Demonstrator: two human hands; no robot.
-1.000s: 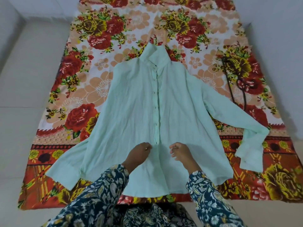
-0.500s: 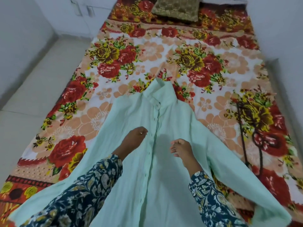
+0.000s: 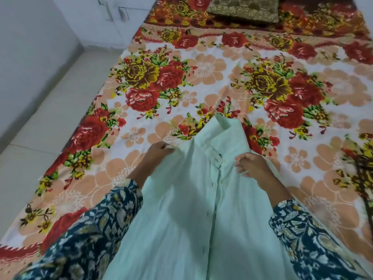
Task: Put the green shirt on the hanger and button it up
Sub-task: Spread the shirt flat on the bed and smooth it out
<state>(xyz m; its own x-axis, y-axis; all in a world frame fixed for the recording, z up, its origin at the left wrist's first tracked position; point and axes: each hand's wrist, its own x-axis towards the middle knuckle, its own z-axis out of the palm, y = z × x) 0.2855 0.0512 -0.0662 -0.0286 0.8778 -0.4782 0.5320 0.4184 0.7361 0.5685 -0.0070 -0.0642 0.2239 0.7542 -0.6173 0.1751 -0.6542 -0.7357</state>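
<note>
Both my hands have moved up the green shirt [image 3: 181, 219] from mid-front to its shoulders. My left hand [image 3: 159, 153] pinches one shoulder edge. My right hand [image 3: 254, 166] is curled at the other; I cannot tell whether it holds cloth. The shirt lies front up, collar away from me, on the floral bedspread [image 3: 201, 67].
</note>
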